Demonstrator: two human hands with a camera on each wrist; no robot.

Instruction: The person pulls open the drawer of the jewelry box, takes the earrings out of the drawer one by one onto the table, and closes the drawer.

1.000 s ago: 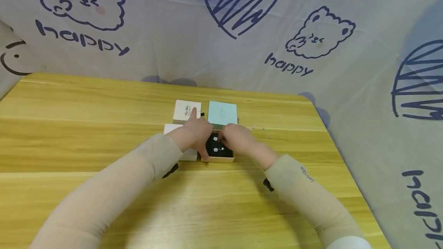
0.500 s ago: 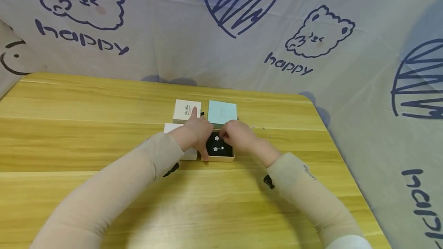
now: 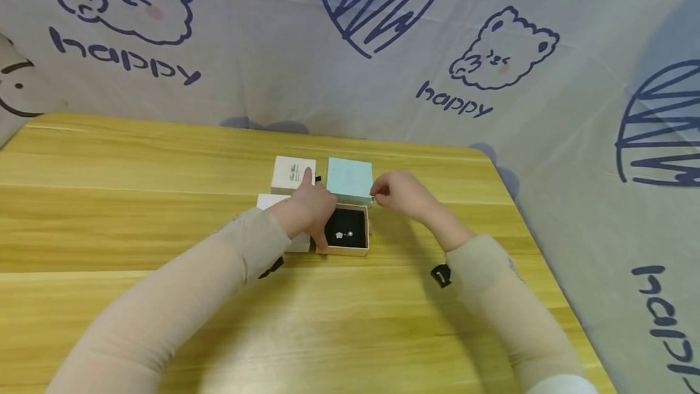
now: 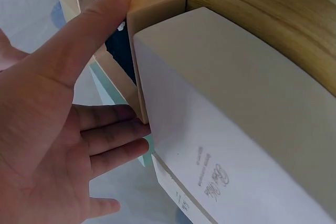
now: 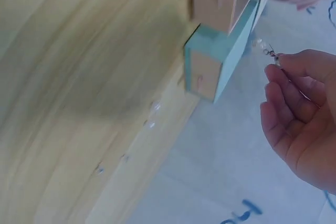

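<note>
My left hand (image 3: pixel 310 208) spans the left side of a peach jewelry box (image 3: pixel 346 252). Its thumb lies over the near edge, and in the left wrist view the other fingertips reach the far corner. Inside the box is black padding with one earring (image 3: pixel 343 235), a white flower and a pearl. Away from the box, beside the light-blue box (image 3: pixel 350 178), my right hand (image 3: pixel 401 192) pinches a small dangling earring (image 5: pixel 271 53) between thumb and index finger. In the right wrist view, the earring hangs free of the padding, its clear end slightly blurred.
A cream box (image 3: pixel 284 174) with black lettering stands at the back left, and a white box (image 3: pixel 299 244) sits partly beneath my left forearm. Several tiny shiny pieces (image 5: pixel 152 124) lie on the wooden table (image 5: pixel 79 103) beyond the boxes. A printed cloth (image 3: pixel 262 65) hangs behind.
My right hand has lifted the upper earring out of the padding and moved right and back, past the box's edge. The left hand keeps its place.
</note>
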